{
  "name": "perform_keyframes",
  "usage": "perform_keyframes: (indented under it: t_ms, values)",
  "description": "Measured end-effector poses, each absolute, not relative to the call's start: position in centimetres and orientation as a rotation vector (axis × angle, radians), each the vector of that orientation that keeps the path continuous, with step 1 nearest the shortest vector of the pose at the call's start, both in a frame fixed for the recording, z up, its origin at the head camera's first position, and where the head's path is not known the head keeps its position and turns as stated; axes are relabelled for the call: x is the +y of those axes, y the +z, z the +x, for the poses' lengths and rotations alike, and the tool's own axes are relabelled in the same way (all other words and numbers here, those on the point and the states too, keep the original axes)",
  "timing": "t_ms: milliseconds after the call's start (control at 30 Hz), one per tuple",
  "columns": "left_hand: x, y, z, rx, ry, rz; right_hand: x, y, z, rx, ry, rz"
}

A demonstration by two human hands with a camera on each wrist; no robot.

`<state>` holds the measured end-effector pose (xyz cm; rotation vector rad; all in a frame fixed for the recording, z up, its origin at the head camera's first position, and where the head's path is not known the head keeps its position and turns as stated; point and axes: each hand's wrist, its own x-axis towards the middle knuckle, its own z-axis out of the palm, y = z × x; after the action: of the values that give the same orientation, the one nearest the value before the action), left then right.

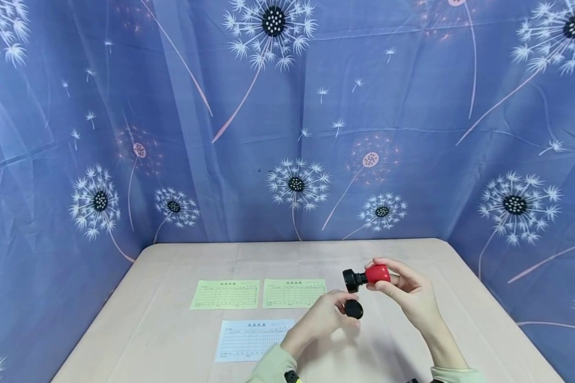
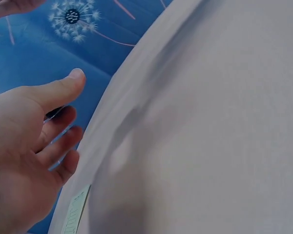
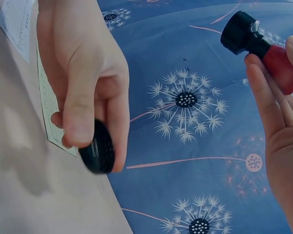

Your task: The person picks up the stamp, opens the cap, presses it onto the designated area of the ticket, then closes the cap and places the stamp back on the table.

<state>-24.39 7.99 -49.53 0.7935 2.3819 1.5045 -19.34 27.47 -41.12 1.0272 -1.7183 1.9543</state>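
Plainly, the largest thing is the blue dandelion-print cloth (image 1: 249, 175), hanging behind and on both sides of the pale table (image 1: 163, 340), which spreads wide below it.

Next come the person's two hands, both raised over the table's right half. The right hand (image 1: 419, 300) is farther to the right and a little higher; the left hand (image 1: 325, 315) is lower, just beside the papers. Good handling probably depends on holding both wrists steady and working up here, well off the paper.

Three printed slips lie flat: a bluish-white one (image 1: 254, 340) nearer the person, with a left green slip (image 1: 225, 295) and a right green slip (image 1: 293, 293) side by side beyond it. If the stamp is inked, it is best held away from them while its face is exposed.

The red-handled stamp (image 1: 371, 275) is in the air, roughly level, its black head pointing left. The right hand's thumb and fingers are closed about the red handle, leaving the head untouched. That seems a sound hold: far enough back for control, with no fingertip near the face.

Smallest is the round black cap (image 1: 353, 309), pinched between the left hand's thumb and fingers, just below the stamp's head and apart from it. Holding it by its edge would suit best, so its inside is not smeared; should the two meet, squaring the rims first would avoid a crooked fit.
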Motion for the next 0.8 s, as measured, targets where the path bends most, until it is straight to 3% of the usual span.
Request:
perform_keyframes:
  t_ms: [267, 800]
  values:
    - [8.8, -50.5, -24.2, 2.547, 1.323, 0.917, 27.4, -41.1, -19.3, -1.764, 1.941, 0.975]
    - [10.2, -51.1, -23.3, 2.789, 0.925, 0.692, 27.4, -41.2, -19.4, -1.757, 1.943, 0.991]
